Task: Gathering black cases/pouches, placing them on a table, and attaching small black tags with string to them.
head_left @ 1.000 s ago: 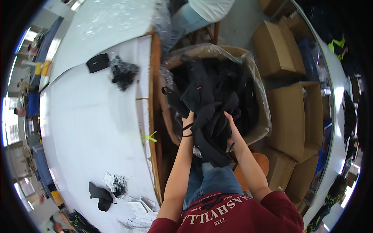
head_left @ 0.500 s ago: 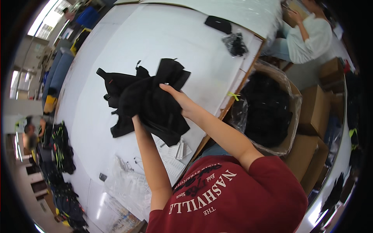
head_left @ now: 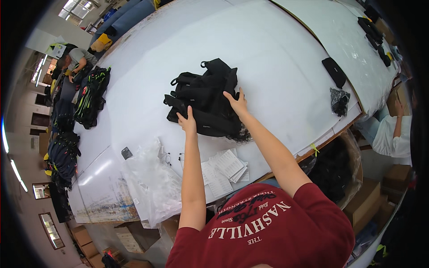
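A pile of black fabric bags (head_left: 203, 96) with loops and small pale labels lies on the white table (head_left: 277, 58) in front of me. My left hand (head_left: 187, 120) rests against the pile's near left side, thumb and forefinger apart. Along its right edge lies my right hand (head_left: 237, 103), with thumb and forefinger spread on the fabric. The fingers farther under each hand are partly hidden. Dark stringy material (head_left: 241, 134) sticks out at the pile's near right corner.
Printed paper sheets (head_left: 223, 167) and clear plastic bags (head_left: 152, 183) lie nearer me. A black pouch (head_left: 334, 72) and a bagged black bundle (head_left: 339, 102) sit at right. Dark bags with green trim (head_left: 91, 98) are heaped at left, beside a person (head_left: 80, 62). Another person sits far right.
The black bags that I held up between both hands now lie piled on the table. My hands have moved apart to the pile's sides. The view has swung round.
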The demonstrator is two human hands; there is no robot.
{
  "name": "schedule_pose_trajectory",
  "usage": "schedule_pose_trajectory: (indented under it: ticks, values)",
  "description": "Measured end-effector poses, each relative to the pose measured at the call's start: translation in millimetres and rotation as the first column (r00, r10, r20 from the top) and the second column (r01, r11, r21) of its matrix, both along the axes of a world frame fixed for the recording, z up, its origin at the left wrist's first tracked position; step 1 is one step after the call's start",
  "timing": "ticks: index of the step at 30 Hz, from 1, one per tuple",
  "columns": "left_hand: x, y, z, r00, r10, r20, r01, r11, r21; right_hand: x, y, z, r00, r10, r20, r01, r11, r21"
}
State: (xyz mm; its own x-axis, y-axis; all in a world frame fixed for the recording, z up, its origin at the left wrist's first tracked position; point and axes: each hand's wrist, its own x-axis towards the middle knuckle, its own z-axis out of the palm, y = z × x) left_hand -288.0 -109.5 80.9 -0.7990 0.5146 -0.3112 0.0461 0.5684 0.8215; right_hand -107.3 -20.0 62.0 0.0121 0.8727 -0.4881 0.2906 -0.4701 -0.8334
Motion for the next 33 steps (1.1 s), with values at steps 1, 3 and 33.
schedule_pose_trajectory:
  ticks: [1, 3, 33]
  values:
    - [2.6, 1.0, 4.5, 0.996, 0.046, -0.082, -0.048, 0.999, -0.024, 12.7, 3.4, -2.3, 0.997, -0.026, -0.077, 0.032, 0.997, 0.076]
    - [3.7, -2.8, 12.5, 0.937, 0.119, -0.328, -0.113, 0.993, 0.037, 43.8, 4.1, 0.0, 0.984, -0.062, -0.166, 0.087, 0.986, 0.144]
    - [684.1, -21.6, -413.6, 0.350, -0.712, 0.609, 0.898, 0.071, -0.434, 765.8, -456.4, -444.0, 0.216, -0.949, 0.229, 0.905, 0.107, -0.411]
